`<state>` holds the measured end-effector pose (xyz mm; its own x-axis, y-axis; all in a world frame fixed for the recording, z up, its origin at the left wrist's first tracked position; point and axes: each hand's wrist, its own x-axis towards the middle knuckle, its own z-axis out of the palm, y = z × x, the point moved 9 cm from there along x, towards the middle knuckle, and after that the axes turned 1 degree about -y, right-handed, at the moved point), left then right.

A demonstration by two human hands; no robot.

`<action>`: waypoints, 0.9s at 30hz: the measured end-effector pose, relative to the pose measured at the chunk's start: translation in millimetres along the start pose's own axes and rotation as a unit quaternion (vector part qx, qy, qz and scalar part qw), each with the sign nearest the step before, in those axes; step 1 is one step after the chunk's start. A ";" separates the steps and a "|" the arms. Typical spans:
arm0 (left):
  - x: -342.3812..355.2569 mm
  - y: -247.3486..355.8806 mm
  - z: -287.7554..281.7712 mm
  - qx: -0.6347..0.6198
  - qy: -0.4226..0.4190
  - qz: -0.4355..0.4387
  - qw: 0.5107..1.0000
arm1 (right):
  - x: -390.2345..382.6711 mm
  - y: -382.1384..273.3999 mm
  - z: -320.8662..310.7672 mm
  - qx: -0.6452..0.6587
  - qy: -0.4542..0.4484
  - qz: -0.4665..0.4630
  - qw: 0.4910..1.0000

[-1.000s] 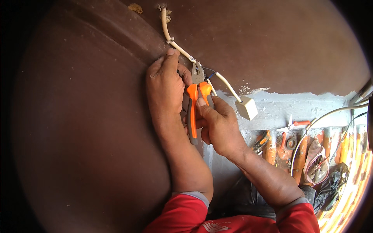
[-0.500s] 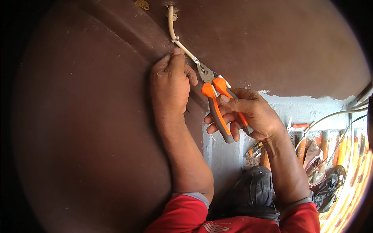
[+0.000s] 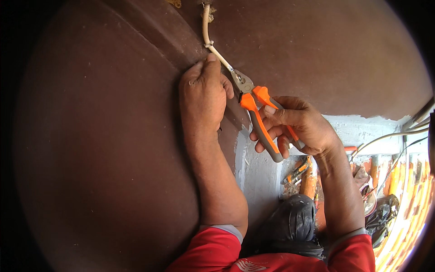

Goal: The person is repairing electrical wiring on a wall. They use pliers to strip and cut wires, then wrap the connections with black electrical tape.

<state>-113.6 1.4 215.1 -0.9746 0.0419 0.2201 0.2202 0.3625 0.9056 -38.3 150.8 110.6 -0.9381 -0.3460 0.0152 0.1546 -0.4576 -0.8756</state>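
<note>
The brown wall (image 3: 90,149) fills the left of the view, and a raised brown strip runs down it toward the middle. The left hand (image 3: 204,95) lies flat against that strip, as it did a second ago, its fingers (image 3: 210,61) closed on nothing, the topmost fingertip pressing the cable (image 3: 217,52) just below the small knot where the cable leaves the hole in the wall. A second ago the cable hung on past the hands to a white end piece at the right; that piece is no longer in view, and what shows of the cable now ends at the pliers' nose. The pliers (image 3: 258,113) have swung since then: their orange and grey handles, which stood upright between the two hands, now slant down to the right, and the steel nose bites the cable just right of the left hand. The right hand (image 3: 294,127) has shifted outward with them, fingers wrapped around both handles. By the look of it the cable is being gripped or cut at the nose. At the far right, orange tools (image 3: 301,170) and loose wires (image 3: 394,136) lie below.
</note>
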 end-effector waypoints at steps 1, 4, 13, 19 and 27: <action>-0.5 -0.7 -0.2 -0.003 0.003 -0.001 1.000 | -1.1 -1.5 -0.9 -0.009 0.011 0.002 1.000; -0.9 -1.4 -0.5 -0.015 0.010 0.004 1.000 | 0.4 -1.0 -12.0 -0.016 0.015 0.018 1.000; -1.6 -0.1 0.0 -0.044 -0.001 0.015 0.999 | 0.8 -32.9 -42.8 -0.151 0.027 0.036 0.988; 1.2 -1.8 1.7 -0.043 -0.009 0.029 0.999 | 5.2 -47.4 -46.0 -0.213 0.023 0.057 0.975; 1.9 -3.8 1.1 -0.054 -0.010 0.036 0.998 | 10.7 -55.2 -50.5 -0.221 0.013 0.088 0.971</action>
<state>-116.3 1.2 211.7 -0.9562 0.0838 0.2805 0.2927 0.2563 0.9212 -72.5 213.7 134.7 -0.9181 -0.3627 -0.1599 0.1698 0.0047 -0.9855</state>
